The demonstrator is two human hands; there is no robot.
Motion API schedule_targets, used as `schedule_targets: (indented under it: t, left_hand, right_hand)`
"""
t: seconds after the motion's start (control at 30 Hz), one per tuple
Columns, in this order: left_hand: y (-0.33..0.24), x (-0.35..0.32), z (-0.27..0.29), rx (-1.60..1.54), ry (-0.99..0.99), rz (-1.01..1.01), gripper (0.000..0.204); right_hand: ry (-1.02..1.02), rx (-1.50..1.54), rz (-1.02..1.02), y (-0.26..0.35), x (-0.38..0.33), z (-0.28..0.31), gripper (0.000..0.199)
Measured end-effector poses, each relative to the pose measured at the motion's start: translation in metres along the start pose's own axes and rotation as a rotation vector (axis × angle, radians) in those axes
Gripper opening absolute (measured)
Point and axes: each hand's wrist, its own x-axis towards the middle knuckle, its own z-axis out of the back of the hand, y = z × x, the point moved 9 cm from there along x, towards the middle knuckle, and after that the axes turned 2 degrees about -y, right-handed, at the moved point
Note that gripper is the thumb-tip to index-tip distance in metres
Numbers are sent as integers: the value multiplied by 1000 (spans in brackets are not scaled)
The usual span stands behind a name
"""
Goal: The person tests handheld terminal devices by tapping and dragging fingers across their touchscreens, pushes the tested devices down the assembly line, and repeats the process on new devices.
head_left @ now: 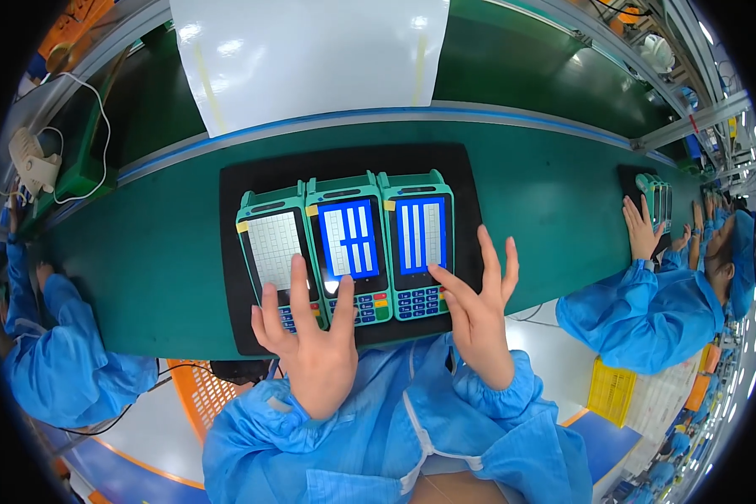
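Three teal card payment terminals lie side by side on a black foam mat [470,185]. The left terminal [270,200] shows a white gridded screen. On the middle terminal [342,190] and the right terminal [416,186], blue screens carry white blocks. Each has a small yellow tab at its upper left and a keypad below. My left hand [315,357] is open over the left and middle terminals, fingers spread, hiding part of the left screen and keypad. My right hand [483,323] is open, its index fingertip at the lower part of the right terminal's screen.
A green workbench [554,185] runs across, with a metal rail [529,122] behind it. A white sheet [311,59] hangs at the back. Co-workers in blue smocks sit at left [84,353] and right [647,319]. An orange crate [197,395] stands below the bench.
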Motion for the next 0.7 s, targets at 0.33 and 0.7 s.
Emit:
schedule_targets:
  t: [0.33, 0.7]
  left_hand:
    - [6, 56, -10, -44, -149, -8, 37]
    - [1, 10, 1, -11, -8, -21, 33]
  right_hand:
    - [-179, 10, 62, 3, 52, -2, 31]
    - [-51, -3, 45, -5, 11, 6, 34]
